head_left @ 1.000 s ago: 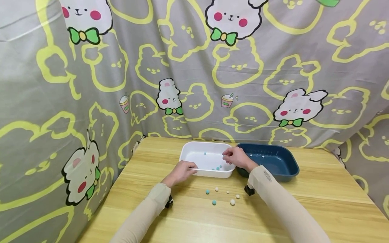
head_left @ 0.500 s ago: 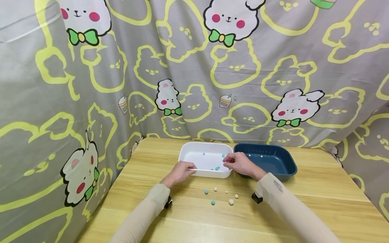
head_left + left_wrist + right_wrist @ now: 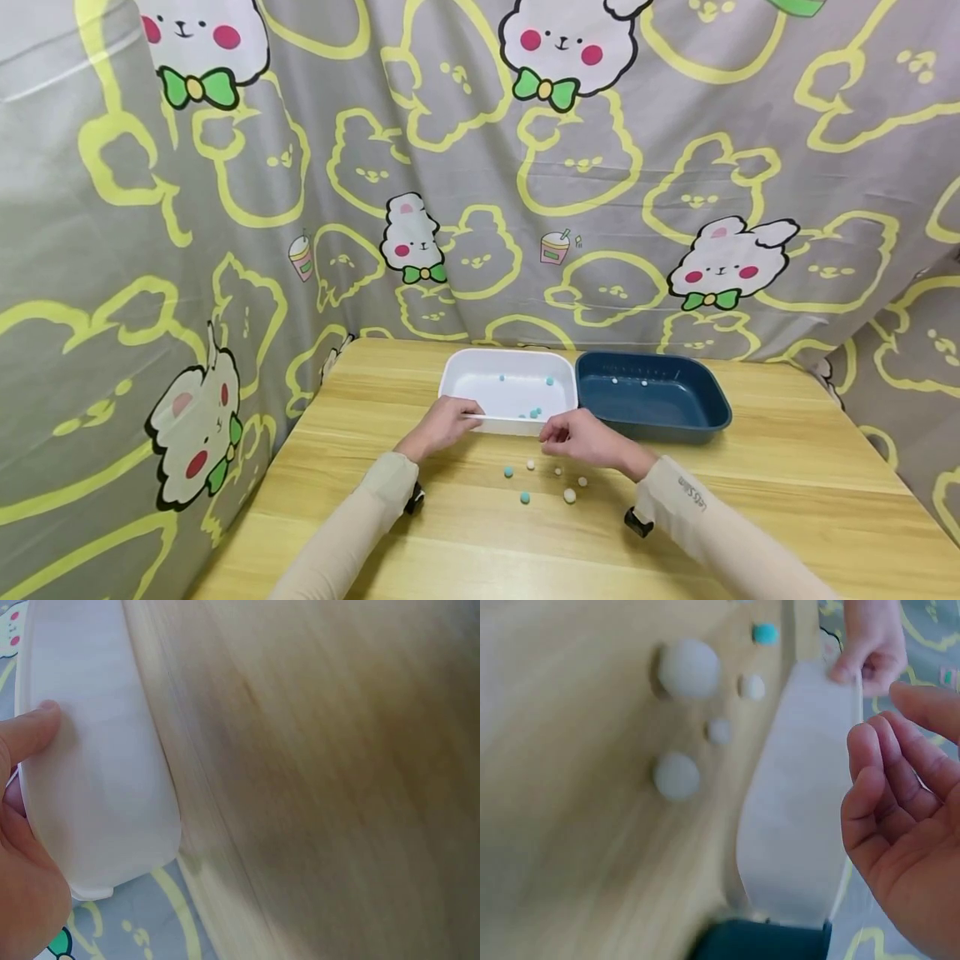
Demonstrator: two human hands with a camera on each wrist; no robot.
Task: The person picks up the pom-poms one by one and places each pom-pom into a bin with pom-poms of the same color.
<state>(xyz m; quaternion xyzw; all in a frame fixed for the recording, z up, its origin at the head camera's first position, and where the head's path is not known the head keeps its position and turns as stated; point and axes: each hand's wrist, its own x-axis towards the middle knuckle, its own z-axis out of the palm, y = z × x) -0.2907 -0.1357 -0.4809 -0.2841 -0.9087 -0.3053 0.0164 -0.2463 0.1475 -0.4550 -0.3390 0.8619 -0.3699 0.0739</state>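
Observation:
My left hand [image 3: 442, 423] grips the near-left rim of a white plastic basin [image 3: 487, 392]; the left wrist view shows the thumb [image 3: 43, 724] against its outer wall. Inside that basin lie several small blue balls, one [image 3: 550, 381] near the far-right corner. My right hand [image 3: 588, 439] hovers by the basin's near-right corner, fingers loosely curled, and the right wrist view shows no ball between them. On the table below are several small balls, among them a large white ball [image 3: 570, 496], a blue ball [image 3: 525, 497] and another blue ball [image 3: 508, 472].
A dark blue basin [image 3: 667, 408] stands directly right of the white one, with two tiny white balls [image 3: 644, 383] visible in it. The wooden table [image 3: 465, 542] meets a cartoon-patterned grey curtain [image 3: 465, 183] at the back and left.
The right hand has drawn back from inside the white basin toward the near table. A blue ball now shows by the basin's far-right corner. The left hand stays on the rim.

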